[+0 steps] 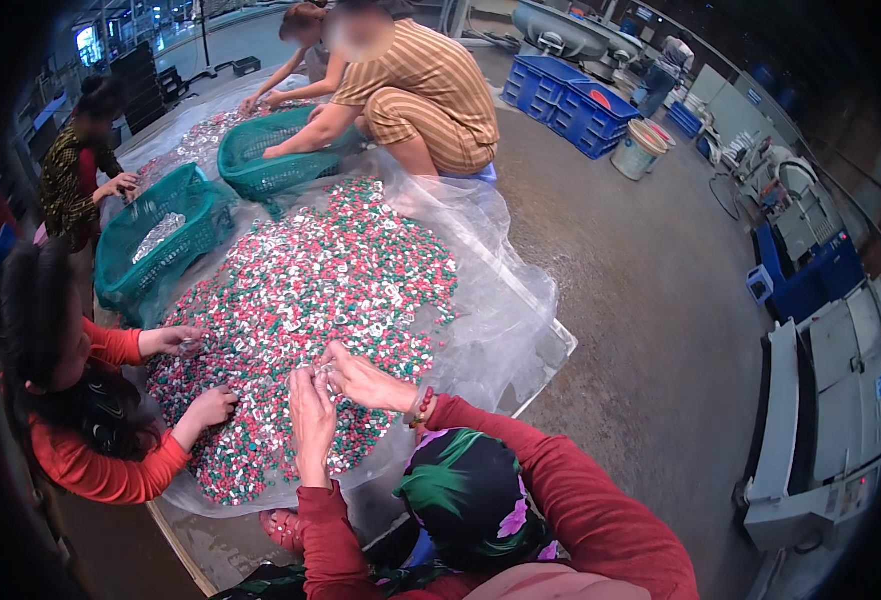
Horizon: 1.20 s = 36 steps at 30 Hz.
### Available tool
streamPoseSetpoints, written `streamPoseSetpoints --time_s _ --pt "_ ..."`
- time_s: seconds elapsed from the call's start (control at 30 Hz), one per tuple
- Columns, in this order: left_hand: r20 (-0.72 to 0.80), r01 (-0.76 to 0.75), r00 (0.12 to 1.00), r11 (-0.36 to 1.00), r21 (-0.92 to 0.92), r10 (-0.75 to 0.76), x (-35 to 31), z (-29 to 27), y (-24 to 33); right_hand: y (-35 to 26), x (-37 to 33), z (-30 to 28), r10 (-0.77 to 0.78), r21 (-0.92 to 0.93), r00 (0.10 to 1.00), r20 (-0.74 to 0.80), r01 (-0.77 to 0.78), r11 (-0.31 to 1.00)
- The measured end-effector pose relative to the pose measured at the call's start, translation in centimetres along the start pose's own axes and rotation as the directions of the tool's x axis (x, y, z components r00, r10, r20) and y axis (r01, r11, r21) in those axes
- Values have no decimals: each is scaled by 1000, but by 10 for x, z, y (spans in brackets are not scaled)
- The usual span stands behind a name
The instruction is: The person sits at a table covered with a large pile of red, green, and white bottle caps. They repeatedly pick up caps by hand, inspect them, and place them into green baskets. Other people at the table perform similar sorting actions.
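A wide spread of small red, green and white pieces [290,270] lies on a translucent sheet [480,300]. Over the near part of it my left hand [312,412] is raised with its fingers drawn together. Touching or almost touching it is my right hand [365,382], fingertips pinched, with a beaded bracelet at the wrist. Something small and pale seems to sit between the fingertips of both hands, too small to name. Both my arms are in dark red sleeves.
On my left a person in an orange-red top [100,470] reaches into the pieces. Two green mesh baskets [175,240] stand beyond, with other people around them. Blue crates [570,105] and a bucket [640,150] stand at the far right, grey machinery [840,400] on the right.
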<state>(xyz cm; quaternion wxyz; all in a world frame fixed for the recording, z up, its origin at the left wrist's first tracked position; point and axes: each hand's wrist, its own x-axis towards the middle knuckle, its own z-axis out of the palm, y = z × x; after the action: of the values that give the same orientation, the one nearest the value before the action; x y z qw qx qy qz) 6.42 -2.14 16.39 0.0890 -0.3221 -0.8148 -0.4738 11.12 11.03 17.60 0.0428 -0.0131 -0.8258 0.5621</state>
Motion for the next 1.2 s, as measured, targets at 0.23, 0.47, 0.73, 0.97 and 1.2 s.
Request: streamPoseSetpoints --time_s 0.23,0.47,0.73,0.97,1.2 --pt "303 501 863 761 -411 -405 1 1 -19 2 4 2 -36 -166 999 -1 35 985" --pt "473 616 788 513 -598 -395 13 -7 -15 -4 3 -8 3 -78 999 -54 -7 997" --pt "384 570 821 600 -561 -422 10 3 -16 13 8 3 37 -69 999 -39 -40 997" --pt "458 598 799 430 -677 -390 9 4 -30 15 13 4 67 -35 997 -49 -69 997" --pt "276 561 795 482 -673 -540 9 7 -30 14 17 23 -96 -148 991 -96 81 986"
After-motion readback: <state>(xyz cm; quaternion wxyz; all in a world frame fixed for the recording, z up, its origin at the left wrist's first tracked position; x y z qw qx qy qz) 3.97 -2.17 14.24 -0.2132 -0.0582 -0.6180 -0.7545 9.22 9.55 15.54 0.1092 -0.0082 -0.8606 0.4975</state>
